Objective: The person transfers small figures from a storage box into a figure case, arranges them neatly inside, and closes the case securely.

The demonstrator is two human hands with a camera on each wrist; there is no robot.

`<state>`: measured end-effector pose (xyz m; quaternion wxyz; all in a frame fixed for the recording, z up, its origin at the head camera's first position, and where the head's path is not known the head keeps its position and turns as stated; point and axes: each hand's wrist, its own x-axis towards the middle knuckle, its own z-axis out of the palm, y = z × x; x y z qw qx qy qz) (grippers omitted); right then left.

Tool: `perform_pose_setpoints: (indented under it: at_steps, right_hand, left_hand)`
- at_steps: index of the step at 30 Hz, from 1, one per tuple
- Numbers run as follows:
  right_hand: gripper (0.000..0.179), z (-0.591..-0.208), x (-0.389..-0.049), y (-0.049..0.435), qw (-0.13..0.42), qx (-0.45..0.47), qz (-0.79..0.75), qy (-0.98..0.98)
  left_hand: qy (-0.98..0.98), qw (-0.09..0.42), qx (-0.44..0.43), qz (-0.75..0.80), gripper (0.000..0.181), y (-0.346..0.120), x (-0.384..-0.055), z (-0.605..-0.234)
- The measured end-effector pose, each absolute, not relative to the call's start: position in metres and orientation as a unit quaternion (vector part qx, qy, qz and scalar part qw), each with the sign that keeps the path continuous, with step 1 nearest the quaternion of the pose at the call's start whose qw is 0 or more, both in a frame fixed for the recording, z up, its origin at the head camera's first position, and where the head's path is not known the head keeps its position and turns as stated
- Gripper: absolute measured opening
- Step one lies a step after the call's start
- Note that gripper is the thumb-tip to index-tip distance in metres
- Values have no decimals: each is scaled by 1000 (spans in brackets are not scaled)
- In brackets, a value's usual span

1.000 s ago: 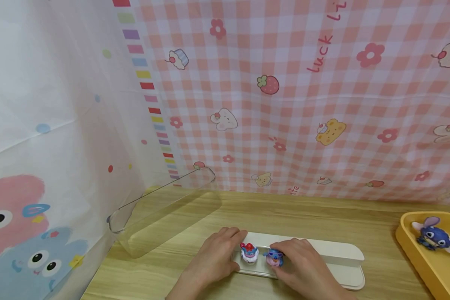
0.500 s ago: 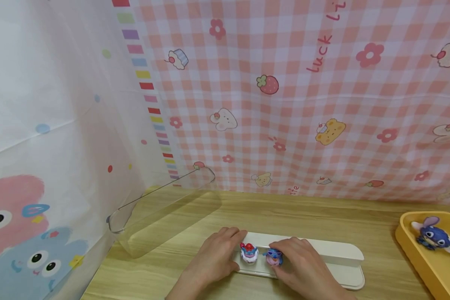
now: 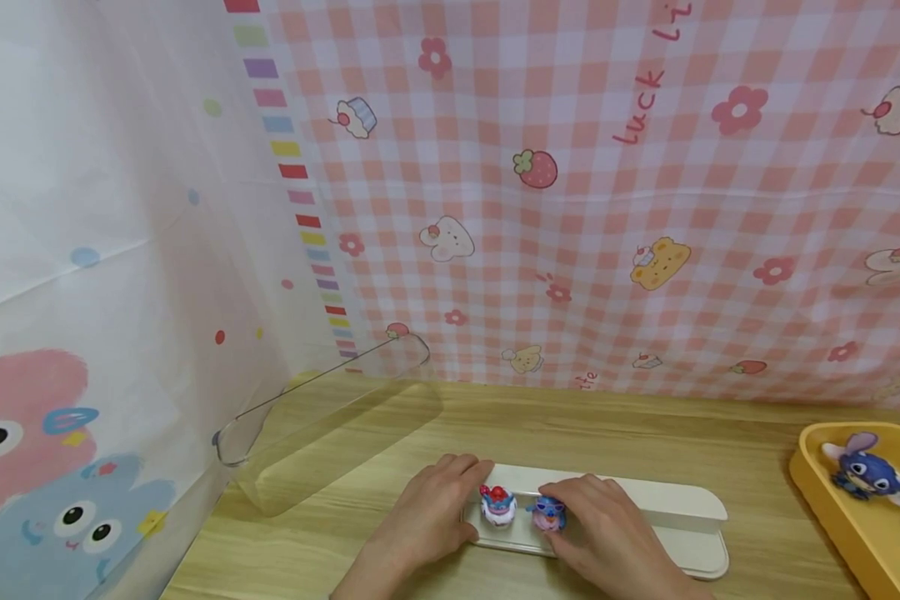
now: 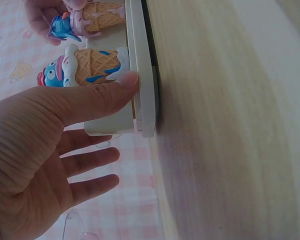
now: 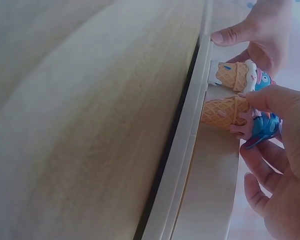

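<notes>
My left hand [image 3: 433, 510] holds the left end of a long white stepped display base [image 3: 690, 550]. Its thumb [image 4: 102, 100] lies on the front edge while the other fingers reach behind. On the lower step, near that hand, stands an ice-cream-cone figurine [image 3: 498, 508] with a white drip, blue face and red top. Just to its right, my right hand [image 3: 607, 529] pinches a second ice-cream-cone figurine [image 3: 547, 515], blue with a pink drip. The right wrist view shows this cone [image 5: 222, 111] upright, its lower end at the base's lower step. The two figurines stand slightly apart.
A clear plastic cover [image 3: 330, 433] lies on the wooden table [image 3: 570, 421] at the back left. At the right, a yellow tray [image 3: 825, 500] holds a blue big-eared figurine [image 3: 870, 473] and a dark red one at the frame edge. A checked cloth [image 3: 600, 217] hangs behind.
</notes>
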<state>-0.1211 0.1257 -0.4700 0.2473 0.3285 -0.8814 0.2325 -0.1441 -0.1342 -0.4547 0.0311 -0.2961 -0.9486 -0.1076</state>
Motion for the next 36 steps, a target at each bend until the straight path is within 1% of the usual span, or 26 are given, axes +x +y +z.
perform_pose_setpoints:
  at_steps: [19, 29, 33, 36]
  right_hand:
    - [55, -468, -120, 129, 241, 337, 234, -880]
    - [56, -453, -117, 147, 247, 325, 231, -883]
    - [52, -444, -115, 158, 248, 318, 224, -887]
    - [47, -437, -116, 167, 254, 323, 220, -885]
  left_hand:
    - [-947, 41, -303, -104, 84, -135, -144, -455]
    - [-948, 31, -296, -109, 84, -134, -144, -455]
    - [-949, 27, -295, -110, 84, -134, -144, -455]
    - [-949, 25, -293, -111, 84, -134, -144, -455]
